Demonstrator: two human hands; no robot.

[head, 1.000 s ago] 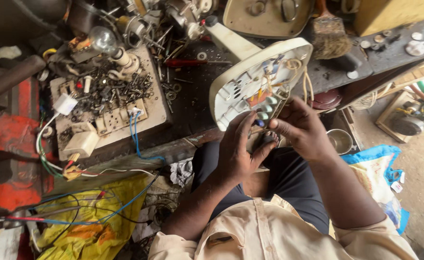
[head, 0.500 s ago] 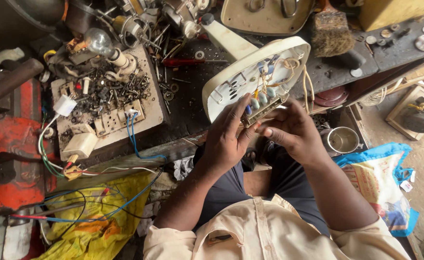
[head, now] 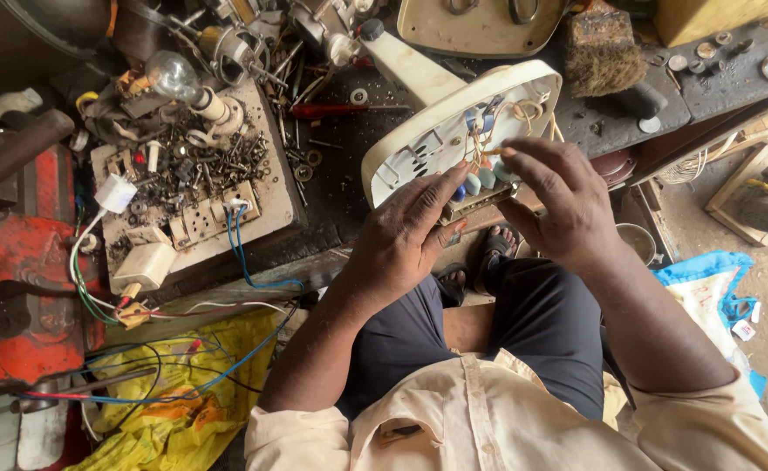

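My left hand (head: 401,240) and right hand (head: 563,205) hold the cream plastic oval casing (head: 427,139), open side up. My fingertips (head: 462,170) touch its coloured wiring over the cluttered dark workbench (head: 331,187).

**Plastic, Glass and Grimy Wood**

The open appliance housing (head: 427,139) was smooth cream plastic, faintly glossy. At far left, the clear glass bulb (head: 170,74) gleamed above a scuffed wooden socket board (head: 262,214). The workbench (head: 340,192) looked dark, rough and grimy. Crumpled yellow plastic sheeting (head: 148,419) shone near left.
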